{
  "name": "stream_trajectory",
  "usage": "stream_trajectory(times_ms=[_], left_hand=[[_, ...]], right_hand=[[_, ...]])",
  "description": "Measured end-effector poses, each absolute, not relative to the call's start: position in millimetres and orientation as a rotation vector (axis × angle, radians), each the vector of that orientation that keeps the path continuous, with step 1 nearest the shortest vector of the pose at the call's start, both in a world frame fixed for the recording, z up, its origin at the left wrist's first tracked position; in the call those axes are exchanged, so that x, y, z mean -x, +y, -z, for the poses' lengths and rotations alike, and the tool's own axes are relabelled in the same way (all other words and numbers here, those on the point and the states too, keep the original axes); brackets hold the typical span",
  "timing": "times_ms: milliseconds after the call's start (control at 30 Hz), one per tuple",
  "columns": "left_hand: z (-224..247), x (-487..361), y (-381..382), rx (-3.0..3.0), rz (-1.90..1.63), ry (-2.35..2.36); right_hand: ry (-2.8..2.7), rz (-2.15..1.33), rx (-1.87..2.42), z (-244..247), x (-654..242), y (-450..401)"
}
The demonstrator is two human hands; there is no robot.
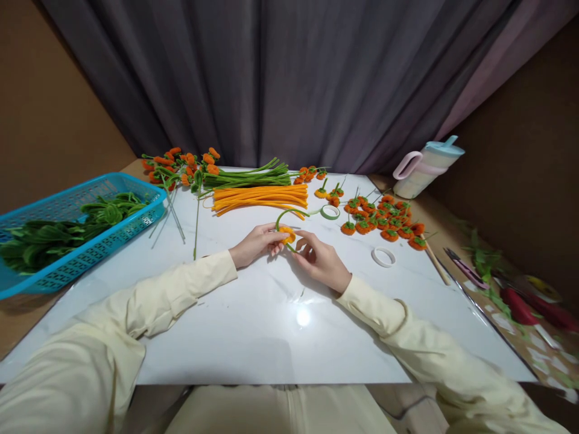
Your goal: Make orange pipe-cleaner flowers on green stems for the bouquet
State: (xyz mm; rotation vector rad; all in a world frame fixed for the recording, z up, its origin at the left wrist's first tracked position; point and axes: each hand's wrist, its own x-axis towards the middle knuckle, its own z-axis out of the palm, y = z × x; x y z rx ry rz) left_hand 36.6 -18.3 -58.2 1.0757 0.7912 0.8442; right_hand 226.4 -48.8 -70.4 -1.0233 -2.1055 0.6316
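My left hand (257, 243) pinches a yellow-orange fuzzy pipe-cleaner piece (286, 234), small and rounded, above the middle of the table. A green pipe cleaner (284, 213) curves up over this piece, and its other end sticks out below. My right hand (322, 259) closes its thumb and fingers on that lower green end, with the index finger touching the orange piece. Beyond my hands lies a bundle of orange pipe cleaners (260, 198), with a bundle of green pipe cleaners (253, 176) behind it.
A blue basket (156, 208) of green fuzzy leaves stands left. Finished orange pieces with green tops (384, 218) cluster right, near a green tape roll (330, 211) and white ring (383, 257). A lidded pitcher (423, 172) stands back right; scissors (465, 268) lie beyond the right edge.
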Motion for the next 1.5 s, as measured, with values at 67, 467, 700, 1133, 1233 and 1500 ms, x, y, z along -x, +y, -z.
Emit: stream_trajectory(times_ms=[67, 467, 700, 1133, 1233, 1500], left_hand=[[59, -36, -18, -1.074, -0.838, 0.789], [59, -39, -23, -1.035, -0.802, 0.588], [58, -43, -27, -1.035, -0.834, 0.596], [62, -43, -25, -1.063, -0.86, 0.644], [64, -41, -24, -1.043, -0.842, 0.644], [59, -39, -29, -1.098, -0.742, 0.627]], right_hand=[[-2.242, -0.351, 1.018, 72, -227, -50], [-2.179, -0.361, 0.916, 75, -229, -49], [-2.125, -0.45, 0.943, 70, -226, -52], [-1.59, -1.222, 0.993, 58, -216, -52], [-1.564, -1.284, 0.987, 57, -217, -51], [-1.625, -1.245, 0.99, 60, -221, -46]])
